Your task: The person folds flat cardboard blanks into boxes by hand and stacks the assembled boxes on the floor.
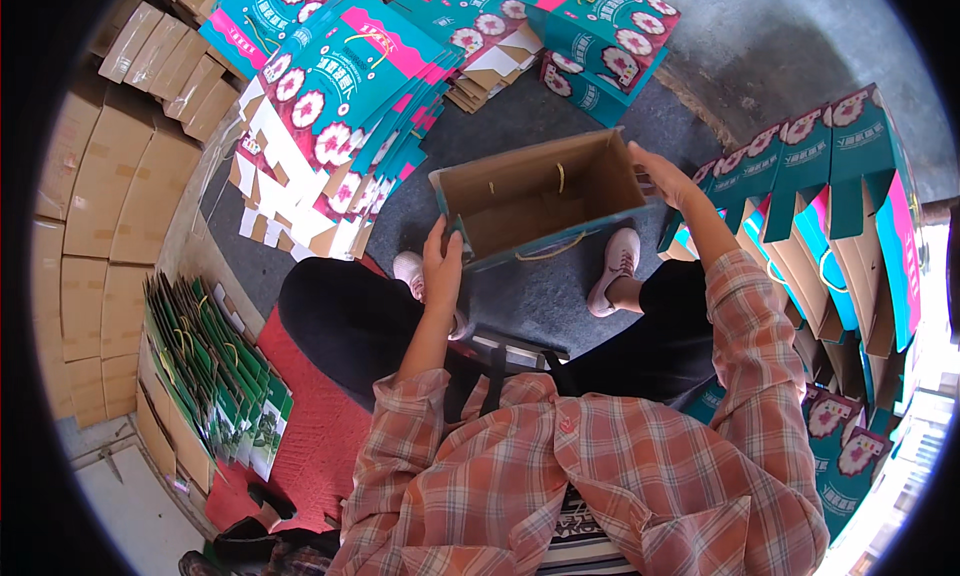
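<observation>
Two-handed hold on an open carton [530, 193]. The left hand [442, 264] touches the carton's left end near its near corner; the right hand [664, 176] touches the right end toward its far corner. The hands stand apart with the carton between them; whether either set of fingers closes over the cardboard cannot be told, as the ends hide part of them. The long axis runs left to right, the right end slightly farther off, so the left hand is the nearer to the body. The mouth faces up, showing a brown interior; a yellow cord [553, 249] loops on the near side. Below, one pale shoe [621, 261] stands near the right end. Outward: printed teal cartons [370, 86] piled at far left, raised teal cartons [795, 166] in a row at right, green folded packaging [222, 366] at near left on a red mat [312, 406], brown boxes [112, 196] stacked beyond at left.
</observation>
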`<state>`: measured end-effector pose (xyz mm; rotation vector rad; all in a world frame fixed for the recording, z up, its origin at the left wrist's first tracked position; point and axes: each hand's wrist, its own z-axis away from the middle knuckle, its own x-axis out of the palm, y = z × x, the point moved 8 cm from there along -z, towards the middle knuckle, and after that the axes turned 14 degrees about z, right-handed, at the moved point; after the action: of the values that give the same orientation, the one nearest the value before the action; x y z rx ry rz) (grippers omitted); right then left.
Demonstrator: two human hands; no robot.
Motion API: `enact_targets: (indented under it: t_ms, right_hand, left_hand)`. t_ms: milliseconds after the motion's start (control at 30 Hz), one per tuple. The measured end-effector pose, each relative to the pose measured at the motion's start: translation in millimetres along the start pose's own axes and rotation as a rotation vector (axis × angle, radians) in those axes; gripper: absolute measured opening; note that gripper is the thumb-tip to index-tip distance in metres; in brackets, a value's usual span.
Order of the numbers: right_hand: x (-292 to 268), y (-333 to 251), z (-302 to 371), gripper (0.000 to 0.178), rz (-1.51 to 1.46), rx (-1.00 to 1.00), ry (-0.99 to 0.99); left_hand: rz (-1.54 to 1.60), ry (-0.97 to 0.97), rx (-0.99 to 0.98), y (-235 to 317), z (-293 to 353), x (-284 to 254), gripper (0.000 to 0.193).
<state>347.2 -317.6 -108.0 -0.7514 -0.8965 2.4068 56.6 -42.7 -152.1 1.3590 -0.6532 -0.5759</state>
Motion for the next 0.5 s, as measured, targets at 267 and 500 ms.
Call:
enact_targets:
  t_ms: [267, 500]
  right_hand:
    - [33, -36, 1, 0.051, 1.022, -0.547, 0.213]
    - [62, -48, -10, 0.032, 1.513, -0.483, 0.024]
  left_hand:
    - [-0.293, -0.236, 0.056, 29, -16, 29, 0.056]
    - [-0.84, -0.304, -0.139, 49, -17, 48, 0.068]
